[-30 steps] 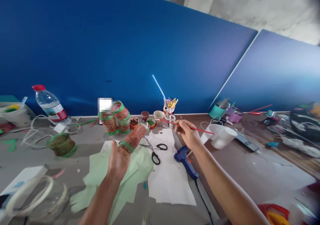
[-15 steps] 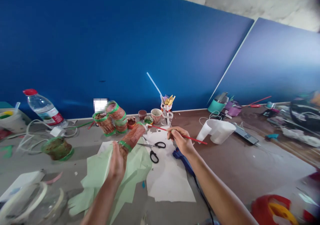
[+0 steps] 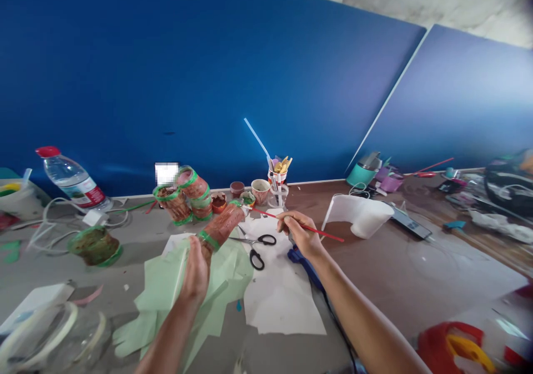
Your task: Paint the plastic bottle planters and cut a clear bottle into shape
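My left hand (image 3: 197, 268) is wrapped round the lower end of a reddish-brown painted cylinder (image 3: 225, 224) with green bands at both ends. It is tilted up and away to the right. My right hand (image 3: 300, 232) pinches a red-handled paintbrush (image 3: 322, 233), whose tip meets the cylinder's far green rim. Beneath both hands lie pale green sheets (image 3: 227, 282), a white paper sheet (image 3: 283, 302) and black-handled scissors (image 3: 257, 246). Just beyond the brush tip stand small cups of green paint (image 3: 249, 201) and reddish-brown paint (image 3: 219, 203).
Similar painted cylinders (image 3: 175, 207) stand at the back left, near a water bottle (image 3: 79, 182). A blue glue gun (image 3: 306, 263) lies by my right forearm. A curled white sheet (image 3: 370, 218) and a phone (image 3: 408, 222) are to the right. A blue partition (image 3: 187, 85) rises behind the table.
The brush tip has shifted very slightly along the cylinder's far rim. The curled white sheet on the right has spread out flatter. Both hands keep their holds.
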Available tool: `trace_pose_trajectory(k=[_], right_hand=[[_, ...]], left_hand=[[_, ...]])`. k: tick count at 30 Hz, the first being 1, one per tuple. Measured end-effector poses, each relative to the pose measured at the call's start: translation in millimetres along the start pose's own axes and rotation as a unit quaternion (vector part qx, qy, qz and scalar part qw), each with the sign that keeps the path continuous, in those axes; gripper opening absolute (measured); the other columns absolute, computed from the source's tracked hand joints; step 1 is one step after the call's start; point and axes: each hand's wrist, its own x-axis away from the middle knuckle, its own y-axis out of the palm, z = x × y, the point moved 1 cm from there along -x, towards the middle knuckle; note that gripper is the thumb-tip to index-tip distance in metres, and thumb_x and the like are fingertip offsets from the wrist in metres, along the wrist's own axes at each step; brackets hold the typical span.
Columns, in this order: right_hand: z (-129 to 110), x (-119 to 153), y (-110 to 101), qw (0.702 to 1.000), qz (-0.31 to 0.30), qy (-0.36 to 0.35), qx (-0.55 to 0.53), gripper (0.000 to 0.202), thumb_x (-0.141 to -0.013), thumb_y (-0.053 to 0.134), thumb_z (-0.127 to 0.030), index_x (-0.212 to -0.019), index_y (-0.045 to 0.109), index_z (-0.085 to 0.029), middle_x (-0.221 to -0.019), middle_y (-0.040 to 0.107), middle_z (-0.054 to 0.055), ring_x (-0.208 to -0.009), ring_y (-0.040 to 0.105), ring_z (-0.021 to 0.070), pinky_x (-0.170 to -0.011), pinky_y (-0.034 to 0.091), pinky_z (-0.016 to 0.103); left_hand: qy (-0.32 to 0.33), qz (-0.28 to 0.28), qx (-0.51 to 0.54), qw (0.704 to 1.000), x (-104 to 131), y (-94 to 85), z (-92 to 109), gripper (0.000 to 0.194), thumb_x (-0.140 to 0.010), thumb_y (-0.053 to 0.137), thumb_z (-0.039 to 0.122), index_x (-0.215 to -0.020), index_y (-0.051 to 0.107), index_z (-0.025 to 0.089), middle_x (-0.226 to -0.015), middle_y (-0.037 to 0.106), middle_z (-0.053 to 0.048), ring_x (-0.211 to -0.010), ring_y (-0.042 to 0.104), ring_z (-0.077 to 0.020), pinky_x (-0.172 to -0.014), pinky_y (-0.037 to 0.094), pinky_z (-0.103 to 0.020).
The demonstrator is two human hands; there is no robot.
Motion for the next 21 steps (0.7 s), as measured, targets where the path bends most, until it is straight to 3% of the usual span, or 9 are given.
trace_pose_trajectory(k=[5, 15, 21], right_hand=[[-5.4, 3.1, -1.5, 1.0, -0.01, -0.003, 0.026, 0.019, -0.085, 0.056, -0.031, -0.086, 0.07, -0.019, -0.063, 0.067, 0.002, -0.053, 0.05, 0.0124, -0.052, 0.041, 0.027], [-6.1, 5.8, -1.6, 0.999, -0.02, 0.005, 0.049, 0.019, -0.085, 0.056, -0.031, -0.086, 0.071, -0.019, -0.063, 0.067, 0.002, -0.052, 0.05, 0.0122, -0.052, 0.04, 0.026], [0.2, 7.2, -6.3, 1.0, -0.002, -0.007, 0.011, 0.021, -0.086, 0.056, -0.033, -0.087, 0.071, -0.019, -0.064, 0.067, 0.003, -0.054, 0.05, 0.0131, -0.052, 0.039, 0.028]], left_hand=[[-0.035, 0.034, 0.076, 0.996, 1.1, 10.1, 12.8, 0.07, -0.086, 0.036, 0.068, -0.116, 0.065, 0.012, -0.121, 0.067, -0.014, -0.133, 0.042, -0.0277, -0.114, 0.029, -0.044], [-0.091, 0.063, 0.142, 0.984, -3.7, 2.3, 18.5, 0.071, -0.09, 0.03, 0.065, -0.115, 0.065, 0.008, -0.121, 0.066, -0.018, -0.127, 0.05, -0.0277, -0.111, 0.035, -0.045], [-0.075, 0.071, 0.125, 0.987, -4.5, 1.7, 14.9, 0.068, -0.089, 0.033, 0.064, -0.109, 0.067, 0.008, -0.116, 0.068, -0.018, -0.127, 0.051, -0.0277, -0.111, 0.034, -0.045]])
